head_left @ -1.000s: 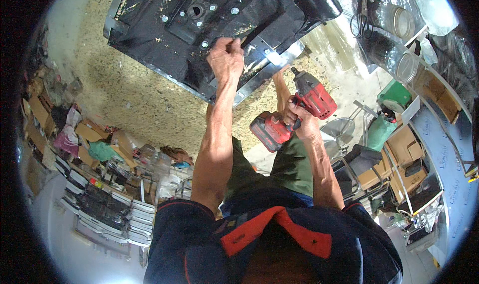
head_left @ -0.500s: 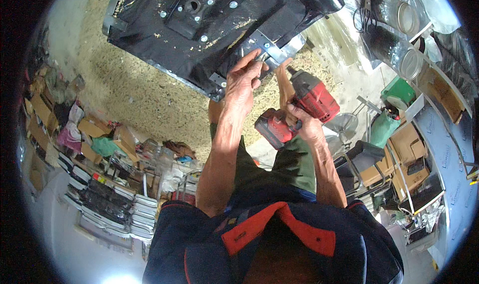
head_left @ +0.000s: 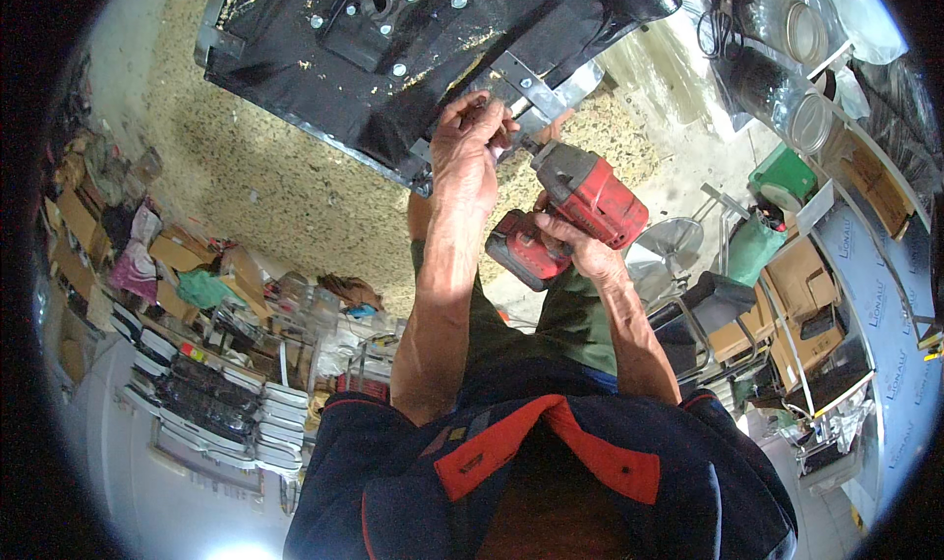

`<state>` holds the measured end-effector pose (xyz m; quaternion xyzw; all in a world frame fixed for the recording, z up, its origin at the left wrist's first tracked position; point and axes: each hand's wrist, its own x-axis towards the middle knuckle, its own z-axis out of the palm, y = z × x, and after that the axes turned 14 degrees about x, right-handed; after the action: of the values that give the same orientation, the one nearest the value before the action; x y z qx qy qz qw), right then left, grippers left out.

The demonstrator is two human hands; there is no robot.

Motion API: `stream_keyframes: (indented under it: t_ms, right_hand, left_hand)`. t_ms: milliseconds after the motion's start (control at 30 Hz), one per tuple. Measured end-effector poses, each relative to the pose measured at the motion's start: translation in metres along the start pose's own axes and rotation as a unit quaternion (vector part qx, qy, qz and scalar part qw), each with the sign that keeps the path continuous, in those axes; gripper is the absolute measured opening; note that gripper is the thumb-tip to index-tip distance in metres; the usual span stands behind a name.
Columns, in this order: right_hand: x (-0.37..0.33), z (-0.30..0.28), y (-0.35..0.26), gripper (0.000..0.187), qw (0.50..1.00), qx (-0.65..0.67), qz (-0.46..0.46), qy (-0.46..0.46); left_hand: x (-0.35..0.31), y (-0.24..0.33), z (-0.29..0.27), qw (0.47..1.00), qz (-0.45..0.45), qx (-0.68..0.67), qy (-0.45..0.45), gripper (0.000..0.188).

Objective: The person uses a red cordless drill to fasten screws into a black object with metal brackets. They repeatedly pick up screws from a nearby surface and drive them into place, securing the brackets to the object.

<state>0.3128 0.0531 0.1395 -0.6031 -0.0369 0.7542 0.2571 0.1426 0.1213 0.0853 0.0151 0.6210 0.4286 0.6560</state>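
My right hand (head_left: 585, 247) is wrapped around the handle of a red and black cordless impact driver (head_left: 595, 201). The driver's nose points up and left, close to the fingers of my left hand (head_left: 467, 147). Those fingers are curled together; what they pinch, if anything, is too small to make out. Just beyond them lies a large black-covered seat-like panel (head_left: 324, 98), its underside up, with several silver bolts around a central plate (head_left: 379, 9). A metal bracket (head_left: 531, 86) crosses its near right edge, next to my left fingertips.
Speckled padding (head_left: 246, 206) lies beneath the panel. At right are scissors (head_left: 721, 29), clear jars (head_left: 808, 124), a green container (head_left: 784, 176) and cardboard boxes (head_left: 801, 294). Stacked white-edged parts (head_left: 211, 403) and piled materials (head_left: 202, 290) fill the left.
The impact driver has moved left and up, its nose now near my left hand. My left hand has drawn slightly left, away from the bracket, with its fingers curling in.
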Motion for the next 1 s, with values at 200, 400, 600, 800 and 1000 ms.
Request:
stream_keyframes:
  t_ms: [200, 400, 600, 800, 1000]
  right_hand:
    - [0.004, 0.006, 0.001, 0.02, 0.999, -0.042, -0.008, -0.002]
    - [0.004, 0.008, 0.003, 0.02, 0.999, -0.043, -0.029, 0.009]
    - [0.007, 0.005, 0.007, 0.02, 1.0, -0.003, 0.001, -0.012]
    - [0.009, 0.002, 0.007, 0.02, 0.997, 0.057, 0.037, -0.039]
    - [0.011, 0.001, 0.009, 0.02, 0.995, 0.085, 0.024, -0.049]
  left_hand:
    - [-0.004, 0.003, -0.002, 0.996, -0.058, -0.059, 0.032, 0.016]
    - [-0.004, 0.0, -0.004, 0.993, -0.045, -0.086, 0.074, 0.02]
    - [-0.003, 0.006, -0.01, 0.996, -0.021, -0.069, 0.046, 0.019]
    - [-0.004, 0.006, -0.005, 0.996, 0.008, -0.06, 0.07, 0.02]
    - [-0.004, 0.005, -0.008, 1.0, 0.024, -0.003, 0.017, 0.015]
